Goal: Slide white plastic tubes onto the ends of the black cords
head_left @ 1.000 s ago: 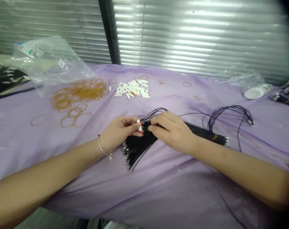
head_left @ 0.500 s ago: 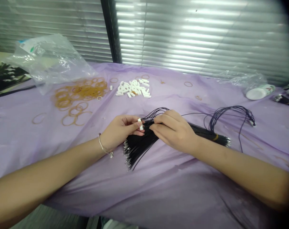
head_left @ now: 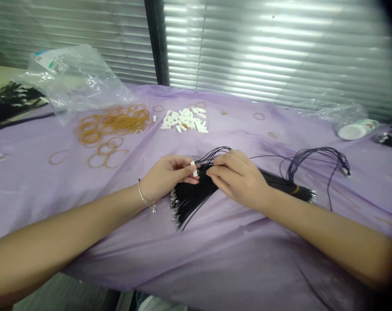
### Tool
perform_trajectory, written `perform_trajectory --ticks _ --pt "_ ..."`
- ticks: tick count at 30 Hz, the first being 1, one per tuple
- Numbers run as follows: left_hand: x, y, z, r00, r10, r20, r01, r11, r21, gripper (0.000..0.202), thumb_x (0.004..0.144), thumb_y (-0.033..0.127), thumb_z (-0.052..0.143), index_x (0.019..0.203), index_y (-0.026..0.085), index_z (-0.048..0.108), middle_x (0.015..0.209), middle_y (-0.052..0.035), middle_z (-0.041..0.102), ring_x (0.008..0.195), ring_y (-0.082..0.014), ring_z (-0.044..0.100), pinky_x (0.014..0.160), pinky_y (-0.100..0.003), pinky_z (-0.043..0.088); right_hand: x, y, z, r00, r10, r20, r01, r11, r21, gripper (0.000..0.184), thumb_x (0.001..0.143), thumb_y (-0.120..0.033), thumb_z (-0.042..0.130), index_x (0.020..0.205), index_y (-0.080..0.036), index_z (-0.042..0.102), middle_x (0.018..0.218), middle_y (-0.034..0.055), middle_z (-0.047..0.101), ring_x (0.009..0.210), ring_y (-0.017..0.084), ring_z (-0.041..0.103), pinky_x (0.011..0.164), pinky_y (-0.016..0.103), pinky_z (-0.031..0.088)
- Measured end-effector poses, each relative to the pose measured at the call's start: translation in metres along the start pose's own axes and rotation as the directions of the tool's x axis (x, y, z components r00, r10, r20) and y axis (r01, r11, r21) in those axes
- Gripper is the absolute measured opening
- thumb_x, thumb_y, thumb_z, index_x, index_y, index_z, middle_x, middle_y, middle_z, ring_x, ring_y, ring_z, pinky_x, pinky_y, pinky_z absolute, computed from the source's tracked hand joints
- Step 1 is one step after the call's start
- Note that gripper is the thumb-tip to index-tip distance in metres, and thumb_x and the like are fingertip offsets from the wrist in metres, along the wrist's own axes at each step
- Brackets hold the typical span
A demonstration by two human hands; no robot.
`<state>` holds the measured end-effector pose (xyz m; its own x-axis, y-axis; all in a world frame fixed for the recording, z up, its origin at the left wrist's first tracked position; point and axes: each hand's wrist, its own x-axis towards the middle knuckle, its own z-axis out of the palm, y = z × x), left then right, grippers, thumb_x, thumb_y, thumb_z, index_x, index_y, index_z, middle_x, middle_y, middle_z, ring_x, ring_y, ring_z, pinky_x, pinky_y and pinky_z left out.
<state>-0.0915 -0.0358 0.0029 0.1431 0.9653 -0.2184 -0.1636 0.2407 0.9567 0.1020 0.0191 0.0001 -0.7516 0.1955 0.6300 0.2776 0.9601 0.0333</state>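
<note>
Between the thumb and fingers of my left hand is a small white connector housing, held upright over the wires. Black wires run from beside it toward my right hand. That hand is closed in a pinch just to the right of the housing, on what appears to be a thin black wire; its fingers partly hide it. Beneath both hands lies a bundle of black wires, with silvery metal tips fanned out at its left end and a yellow band round its right part. A looped group of black wires rests beyond my right wrist.
A pile of white connector housings sits at the back middle of the purple cloth. Left of it are many tan rubber bands and a clear plastic bag. A white cup lies on its side at the back right.
The whole view has shifted slightly, so things appear a little further right. Both hands keep nearly the same pose around the white connector housing and wires.
</note>
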Motion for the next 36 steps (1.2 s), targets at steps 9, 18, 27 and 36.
perform_trajectory --ticks 9,18,27,36 --pt "-0.0003 0.0004 0.0014 1.0 -0.004 0.006 0.004 0.999 0.041 0.014 0.074 0.024 0.068 0.078 0.011 0.068 0.072 0.0013 0.066 0.065 -0.0071 0.063 0.069 -0.018 0.055 0.0033 -0.0061 -0.0023 0.957 0.255 0.14 -0.281 0.935 0.217 0.008 0.084 -0.016 0.055 0.086 -0.013 0.062 0.085 0.0074 0.057 0.081 0.017 0.054 0.075 0.031 0.047" --pt "-0.0007 0.0003 0.0002 1.0 0.007 0.007 -0.007 0.999 0.045 0.013 0.074 0.024 0.068 0.077 0.011 0.067 0.072 0.001 0.065 0.066 -0.0075 0.063 0.067 -0.018 0.054 0.0001 -0.0036 -0.0026 0.993 0.101 0.069 -0.109 0.987 0.116 0.009 0.083 -0.013 0.055 0.08 -0.015 0.063 0.086 0.0078 0.056 0.083 0.018 0.051 0.076 0.034 0.043" --pt "0.0006 -0.0013 0.0 1.0 0.017 0.0 -0.017 0.999 0.032 0.015 0.074 0.025 0.069 0.078 0.011 0.067 0.071 0.0006 0.065 0.065 -0.0073 0.063 0.067 -0.017 0.055 0.0008 -0.0037 -0.0043 0.99 0.14 0.024 -0.142 0.982 0.121 0.009 0.082 -0.015 0.057 0.078 -0.016 0.065 0.084 0.0069 0.056 0.081 0.017 0.052 0.074 0.034 0.041" --pt "0.0007 0.0014 0.0016 1.0 0.006 -0.012 -0.006 0.998 0.061 0.014 0.074 0.025 0.068 0.075 0.01 0.068 0.069 0.0005 0.066 0.065 -0.0072 0.063 0.066 -0.017 0.054 0.0033 -0.0062 -0.0039 0.951 0.301 0.067 -0.308 0.931 0.195 0.008 0.078 -0.014 0.06 0.08 -0.015 0.068 0.086 0.0066 0.057 0.081 0.017 0.054 0.076 0.034 0.042"
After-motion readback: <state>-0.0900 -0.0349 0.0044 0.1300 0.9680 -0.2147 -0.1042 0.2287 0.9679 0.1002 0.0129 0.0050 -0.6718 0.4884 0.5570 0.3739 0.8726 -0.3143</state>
